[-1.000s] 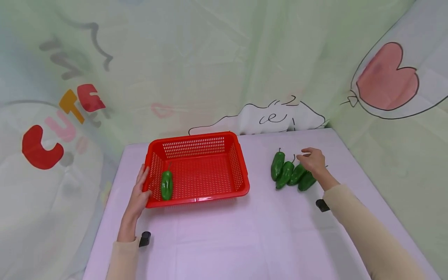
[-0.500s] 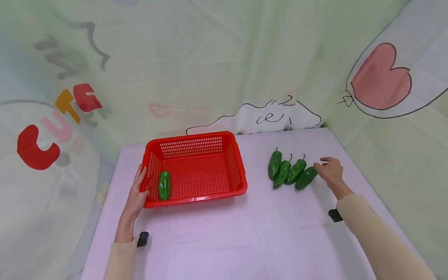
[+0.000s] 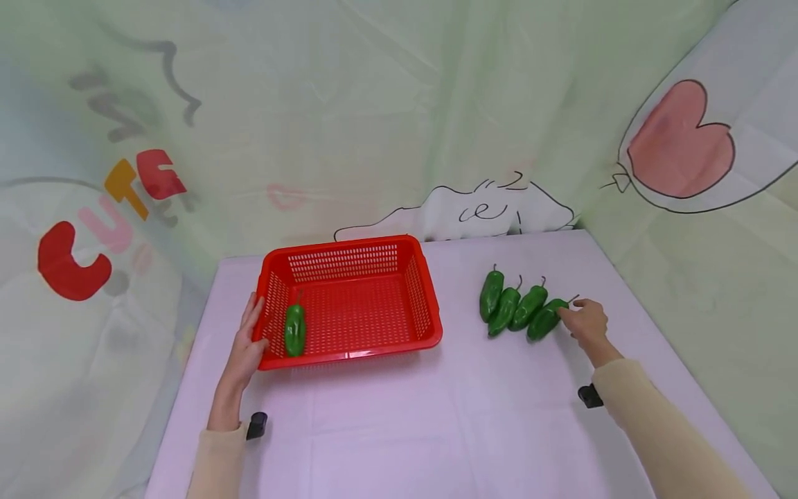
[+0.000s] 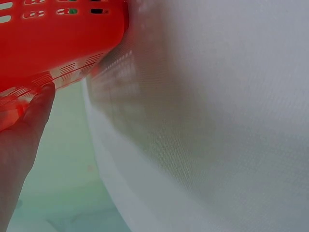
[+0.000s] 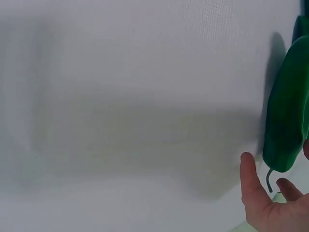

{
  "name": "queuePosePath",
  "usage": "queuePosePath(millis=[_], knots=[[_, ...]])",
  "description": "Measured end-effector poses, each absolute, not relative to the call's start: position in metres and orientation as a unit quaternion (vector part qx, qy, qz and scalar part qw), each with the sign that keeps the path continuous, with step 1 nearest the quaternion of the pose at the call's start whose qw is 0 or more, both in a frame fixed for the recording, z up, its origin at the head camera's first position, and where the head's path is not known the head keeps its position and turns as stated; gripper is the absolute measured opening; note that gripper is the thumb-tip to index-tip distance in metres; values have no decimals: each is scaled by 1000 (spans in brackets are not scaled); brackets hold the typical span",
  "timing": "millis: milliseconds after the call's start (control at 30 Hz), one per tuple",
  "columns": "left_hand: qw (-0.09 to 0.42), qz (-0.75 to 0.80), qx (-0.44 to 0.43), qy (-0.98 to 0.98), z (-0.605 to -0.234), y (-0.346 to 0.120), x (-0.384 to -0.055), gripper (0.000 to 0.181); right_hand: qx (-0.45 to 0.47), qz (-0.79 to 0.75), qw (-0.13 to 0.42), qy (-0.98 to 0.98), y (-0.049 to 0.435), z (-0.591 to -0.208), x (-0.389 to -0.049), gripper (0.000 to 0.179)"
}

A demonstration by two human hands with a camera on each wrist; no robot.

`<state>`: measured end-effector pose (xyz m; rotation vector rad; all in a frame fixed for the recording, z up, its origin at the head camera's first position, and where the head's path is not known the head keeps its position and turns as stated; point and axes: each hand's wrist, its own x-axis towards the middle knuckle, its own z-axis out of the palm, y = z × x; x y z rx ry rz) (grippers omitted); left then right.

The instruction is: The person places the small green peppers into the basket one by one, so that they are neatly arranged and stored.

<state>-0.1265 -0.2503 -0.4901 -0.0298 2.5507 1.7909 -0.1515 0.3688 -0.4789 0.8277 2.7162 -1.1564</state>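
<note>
My left hand [image 3: 245, 350] rests on the left side of a red plastic basket [image 3: 349, 355], its fingers straight along the rim and the thumb over it. In the left wrist view, one finger lies against the basket's slotted outer wall [image 4: 58, 43]. A single green chili pepper [image 3: 295, 330] lies inside. My right hand [image 3: 586, 324] is at the stem end of the rightmost green pepper [image 3: 544, 321], thumb at its skin. In the right wrist view, the fingers spread around the stem end of this pepper [image 5: 285, 111], not closed on it.
Three more green peppers [image 3: 503, 312] lie side by side, left of the one at my right hand. A pale cloth covers the table [image 3: 386, 423]. Printed curtains [image 3: 374, 138] stand behind and at both sides.
My right hand has moved right from over the peppers, then lowered to the rightmost pepper's stem end. My left hand stays at the basket.
</note>
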Motion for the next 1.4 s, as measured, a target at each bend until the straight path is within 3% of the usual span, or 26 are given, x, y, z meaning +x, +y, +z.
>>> queuePosePath(millis=[300, 767, 1133, 1400], knots=[[15, 578, -18, 815, -490, -249, -127, 84, 262, -417, 39, 870, 363, -490, -162, 65], [25, 581, -23, 813, -452, -234, -113, 78, 245, -422, 42, 872, 358, -492, -167, 64], [20, 582, -26, 812, -487, -246, -126, 83, 231, -421, 46, 876, 361, -479, -168, 64], [8, 580, -15, 814, -490, -249, -126, 84, 207, -429, 46, 878, 357, -457, -173, 64]])
